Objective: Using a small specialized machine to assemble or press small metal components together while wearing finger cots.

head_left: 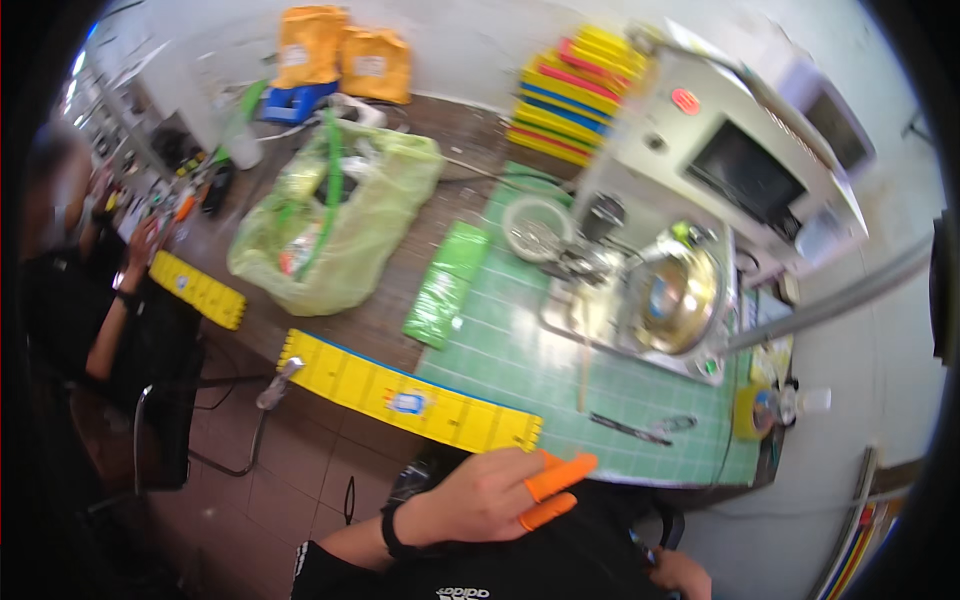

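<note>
I've got the yellow strip [410, 392] centre-low in frame, up-left of the left hand's [485, 498] orange finger cots [562, 477], long axis sloping down-right, near end by the knuckles. Left's nearer: fingers slightly parted, grip unclear. Right hand [682, 574], lower right: can't tell.

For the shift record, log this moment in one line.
Left hand: orange finger covers, beside yellow strip | Right hand: low, partly visible, hold unclear | Green mat: slim dark tool
</note>
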A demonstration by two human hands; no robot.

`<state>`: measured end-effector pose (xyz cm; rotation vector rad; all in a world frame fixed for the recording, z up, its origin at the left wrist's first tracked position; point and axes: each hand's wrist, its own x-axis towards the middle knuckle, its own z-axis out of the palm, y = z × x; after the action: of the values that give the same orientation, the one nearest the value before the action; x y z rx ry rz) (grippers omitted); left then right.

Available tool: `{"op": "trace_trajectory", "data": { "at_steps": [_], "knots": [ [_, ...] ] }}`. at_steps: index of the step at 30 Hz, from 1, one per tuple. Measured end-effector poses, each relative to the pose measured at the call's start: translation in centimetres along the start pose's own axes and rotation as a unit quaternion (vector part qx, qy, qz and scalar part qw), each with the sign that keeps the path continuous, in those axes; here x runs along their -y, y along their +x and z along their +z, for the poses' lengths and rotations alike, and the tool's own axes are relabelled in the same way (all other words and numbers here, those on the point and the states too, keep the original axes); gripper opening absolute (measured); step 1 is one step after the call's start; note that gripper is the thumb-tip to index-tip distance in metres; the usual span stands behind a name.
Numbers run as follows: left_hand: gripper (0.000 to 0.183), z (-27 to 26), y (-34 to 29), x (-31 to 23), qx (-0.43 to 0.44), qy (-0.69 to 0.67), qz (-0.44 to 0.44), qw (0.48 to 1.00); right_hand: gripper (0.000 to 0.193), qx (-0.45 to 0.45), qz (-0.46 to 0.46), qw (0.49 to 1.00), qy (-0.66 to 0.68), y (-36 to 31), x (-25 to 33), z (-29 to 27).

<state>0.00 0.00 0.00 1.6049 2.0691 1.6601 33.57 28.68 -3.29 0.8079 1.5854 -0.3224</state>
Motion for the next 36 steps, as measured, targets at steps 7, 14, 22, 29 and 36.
{"op": "trace_trajectory", "data": {
  "at_steps": [7, 14, 22, 29, 36],
  "knots": [
    [0.056, -3.6, -2.0, 1.6, -0.012, -0.051, 0.041, 0.998, 0.069, -0.174, -0.160, 0.972, -0.012, 8.0, 1.1, -1.2],
    [0.043, -4.1, -3.3, 0.6, -0.041, -0.074, 0.011, 0.996, 0.060, -0.322, -0.257, 0.910, 0.037, 9.2, 1.3, -0.3],
    [0.046, -4.3, -2.7, -0.2, -0.042, -0.079, -0.014, 0.996, 0.040, -0.397, -0.210, 0.880, 0.152, 8.3, 7.1, -1.1],
    [0.046, -3.5, -2.1, 0.6, -0.020, -0.043, 0.026, 0.999, 0.055, -0.372, -0.265, 0.885, 0.092, 5.6, 8.1, -2.2],
    [0.052, -2.1, -0.3, -1.0, 0.053, -0.079, 0.059, 0.994, 0.073, -0.051, -0.154, 0.984, 0.078, 1.1, 3.8, -1.6]
  ]
}}
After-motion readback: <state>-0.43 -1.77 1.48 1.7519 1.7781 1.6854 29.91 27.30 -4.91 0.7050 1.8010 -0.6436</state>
